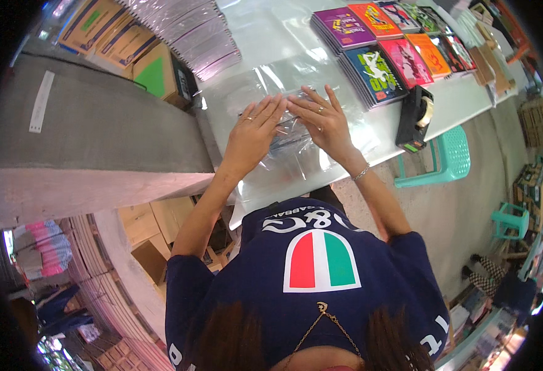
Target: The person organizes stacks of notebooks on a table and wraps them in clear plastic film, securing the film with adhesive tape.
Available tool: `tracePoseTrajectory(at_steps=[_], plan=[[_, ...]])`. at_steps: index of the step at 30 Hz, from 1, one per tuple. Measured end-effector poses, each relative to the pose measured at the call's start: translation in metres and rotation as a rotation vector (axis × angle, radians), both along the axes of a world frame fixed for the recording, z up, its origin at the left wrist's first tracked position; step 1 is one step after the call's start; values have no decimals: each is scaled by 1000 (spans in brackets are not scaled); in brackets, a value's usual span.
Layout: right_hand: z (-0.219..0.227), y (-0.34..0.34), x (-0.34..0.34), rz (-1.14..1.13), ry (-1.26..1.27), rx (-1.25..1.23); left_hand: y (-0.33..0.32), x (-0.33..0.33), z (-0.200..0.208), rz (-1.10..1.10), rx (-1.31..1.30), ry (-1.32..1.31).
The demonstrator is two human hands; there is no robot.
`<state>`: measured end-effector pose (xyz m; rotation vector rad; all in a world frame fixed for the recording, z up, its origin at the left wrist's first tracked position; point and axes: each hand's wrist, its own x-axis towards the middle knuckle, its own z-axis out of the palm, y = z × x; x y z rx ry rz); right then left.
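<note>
My left hand (256, 134) and my right hand (326, 122) lie side by side, palms down, on clear plastic film (302, 162) spread over the white table. Their fingers are stretched out, with the fingertips nearly meeting. Beneath the film and partly hidden by both hands is a dark, flat item (292, 132); its kind cannot be made out. The film is wrinkled and shiny, reaching out past the hands on all sides. Neither hand grips anything; both press or rest on the film.
Stacks of colourful spiral notebooks (373, 75) stand at the far right, near a black tape dispenser (415, 120) at the table's edge. Plastic-wrapped stacks (188, 34) lie far left, beside cardboard boxes (160, 77) and a grey pillar (117, 133). A green stool (451, 157) is at right.
</note>
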<state>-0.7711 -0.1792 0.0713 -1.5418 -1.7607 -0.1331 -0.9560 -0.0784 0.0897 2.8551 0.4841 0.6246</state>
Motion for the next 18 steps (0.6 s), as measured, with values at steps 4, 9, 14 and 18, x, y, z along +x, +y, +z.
tracePoseTrajectory(at_steps=[4, 9, 14, 18], plan=[[-14, -35, 31, -372, 271, 245, -1, -5, -4, 23, 41, -16], [-105, -161, 174, -1459, 204, -47, -2, 9, -5, -1, 100, -34], [-106, -187, 209, -1046, 1030, -144, 2, 1, -10, 28, 68, -16], [-97, -188, 207, -1043, 1060, -95, -1, 5, -9, 15, 68, -30]])
